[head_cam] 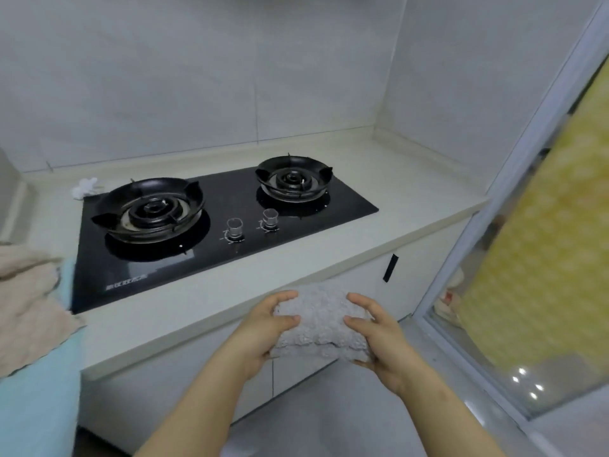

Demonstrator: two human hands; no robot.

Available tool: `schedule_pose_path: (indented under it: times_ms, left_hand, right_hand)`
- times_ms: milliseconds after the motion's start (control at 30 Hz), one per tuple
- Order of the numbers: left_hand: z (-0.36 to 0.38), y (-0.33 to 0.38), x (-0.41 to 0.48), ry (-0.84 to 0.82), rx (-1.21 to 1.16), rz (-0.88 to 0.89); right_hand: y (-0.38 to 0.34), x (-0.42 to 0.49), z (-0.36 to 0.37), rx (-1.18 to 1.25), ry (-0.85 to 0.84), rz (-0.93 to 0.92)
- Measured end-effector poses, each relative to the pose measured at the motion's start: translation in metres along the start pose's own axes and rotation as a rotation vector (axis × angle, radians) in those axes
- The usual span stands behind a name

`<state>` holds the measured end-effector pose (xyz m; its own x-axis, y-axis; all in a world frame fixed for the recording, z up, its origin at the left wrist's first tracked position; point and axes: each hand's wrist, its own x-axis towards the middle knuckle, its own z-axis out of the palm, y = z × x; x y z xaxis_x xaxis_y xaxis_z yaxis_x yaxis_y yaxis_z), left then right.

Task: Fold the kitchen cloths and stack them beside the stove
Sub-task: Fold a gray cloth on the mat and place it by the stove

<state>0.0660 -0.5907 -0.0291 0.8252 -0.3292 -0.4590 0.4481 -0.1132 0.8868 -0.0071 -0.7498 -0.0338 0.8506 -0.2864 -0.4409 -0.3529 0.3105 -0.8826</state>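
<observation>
As left hand (263, 329), right hand (380, 338) grip grey cloth (319, 324), stove (230, 196) beyond.

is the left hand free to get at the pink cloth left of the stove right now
Probably not right away: the left hand grips the grey cloth together with the right hand. Nothing stands between it and the pink cloth, so the way looks free once it lets go.

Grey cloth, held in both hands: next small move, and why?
Probably lift the grey cloth forward and set it on the countertop right of the stove. It looks folded, gripped at its sides by the left hand and right hand, in front of the counter edge. The left side holds a loose pink cloth over a blue cloth.
</observation>
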Motion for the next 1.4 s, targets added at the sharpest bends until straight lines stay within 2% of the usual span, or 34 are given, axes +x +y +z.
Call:
schedule_pose_path:
  times_ms: [333,567,700,800,933,1067,1200,1400]
  left_hand:
    - [0.113,0.074,0.183,-0.106,0.069,0.121]
    - [0.172,0.146,0.331,-0.102,0.089,0.264]
    - [0.204,0.162,0.4,-0.107,0.068,0.217]
    - [0.225,0.17,0.453,-0.11,-0.044,0.163]
    - [0.26,0.184,0.523,-0.02,-0.162,0.133]
    - [0.295,0.201,0.578,0.079,-0.175,0.091]
    - [0.323,0.222,0.623,0.179,-0.152,0.106]
    - [0.353,0.259,0.689,0.313,-0.103,0.157]
  right_hand:
    - [-0.1,0.169,-0.1,-0.01,0.122,-0.112]
    - [-0.185,0.3,-0.147,-0.015,0.209,-0.175]
    - [-0.213,0.362,-0.177,0.025,0.215,-0.145]
    - [-0.228,0.411,-0.2,0.013,0.202,-0.123]
    - [-0.252,0.487,-0.237,0.036,0.155,-0.076]
    - [-0.276,0.563,-0.27,-0.045,0.105,-0.032]
    - [-0.3,0.625,-0.291,-0.069,0.12,-0.003]
    - [-0.332,0.702,-0.305,0.033,0.187,0.008]
